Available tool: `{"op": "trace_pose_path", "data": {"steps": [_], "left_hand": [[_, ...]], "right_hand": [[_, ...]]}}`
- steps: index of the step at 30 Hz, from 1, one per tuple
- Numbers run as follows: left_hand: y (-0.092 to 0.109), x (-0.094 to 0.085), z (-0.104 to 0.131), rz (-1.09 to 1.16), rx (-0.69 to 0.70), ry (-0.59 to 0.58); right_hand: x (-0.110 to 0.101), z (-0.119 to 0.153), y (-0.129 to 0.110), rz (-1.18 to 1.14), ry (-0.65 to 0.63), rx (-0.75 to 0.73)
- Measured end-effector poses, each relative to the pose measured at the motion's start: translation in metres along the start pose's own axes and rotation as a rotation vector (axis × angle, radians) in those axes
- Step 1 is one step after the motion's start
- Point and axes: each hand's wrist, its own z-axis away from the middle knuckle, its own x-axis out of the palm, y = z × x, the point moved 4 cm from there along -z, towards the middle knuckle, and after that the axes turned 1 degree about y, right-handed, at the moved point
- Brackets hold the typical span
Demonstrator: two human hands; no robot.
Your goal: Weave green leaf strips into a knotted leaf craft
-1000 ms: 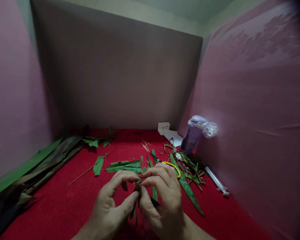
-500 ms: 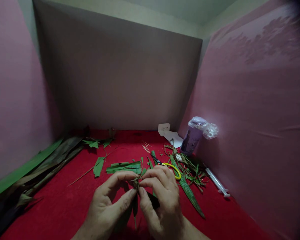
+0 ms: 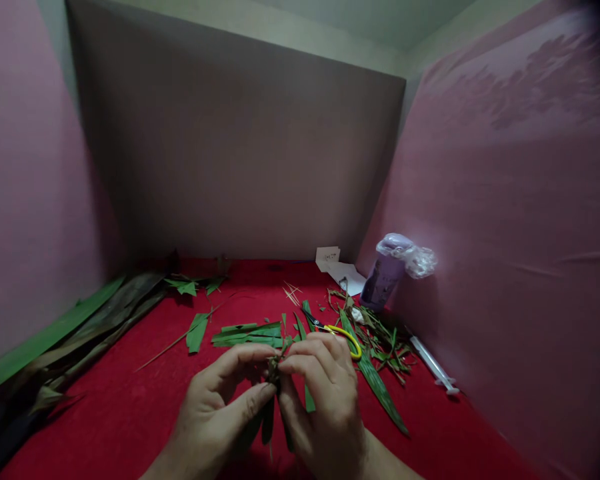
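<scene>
Both hands meet at the lower middle of the head view around a small bundle of leaf strips (image 3: 273,370), brownish at its knotted top, with dark green blades hanging below. My left hand (image 3: 225,393) pinches it from the left between thumb and fingers. From the right, my right hand (image 3: 323,390) closes its fingertips on the same bundle, its thumb partly hidden behind the blades. Just beyond the right hand lie scissors (image 3: 347,337) with yellow handles and dark blades. Cut green leaf pieces (image 3: 250,333) rest on the red cloth (image 3: 145,393) past the fingertips.
Long leaves (image 3: 65,333) stretch along the left wall. To the right are a heap of leaf scraps (image 3: 387,343), a syringe (image 3: 434,365) and a purple cup (image 3: 383,280) with plastic wrap on top. Thin sticks (image 3: 293,295) and white papers (image 3: 347,275) lie farther back.
The right thumb has slid down and behind the bundle, and the hanging blades have shifted slightly. Both hands keep their place and grip; the other things have not moved.
</scene>
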Motion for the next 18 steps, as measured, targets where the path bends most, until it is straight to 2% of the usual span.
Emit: {"op": "trace_pose_path", "data": {"steps": [9, 13, 18], "left_hand": [[-0.0016, -0.0043, -0.0018, 0.023, -0.022, 0.063], [-0.0022, -0.0014, -0.0006, 0.037, -0.028, 0.032], [-0.0067, -0.001, 0.0028, -0.002, -0.008, -0.008]], "right_hand": [[-0.0032, -0.0018, -0.0027, -0.057, -0.014, -0.036], [0.0, -0.0023, -0.0024, 0.024, -0.019, -0.037], [-0.0025, -0.0026, -0.0022, -0.038, 0.02, -0.032]]}}
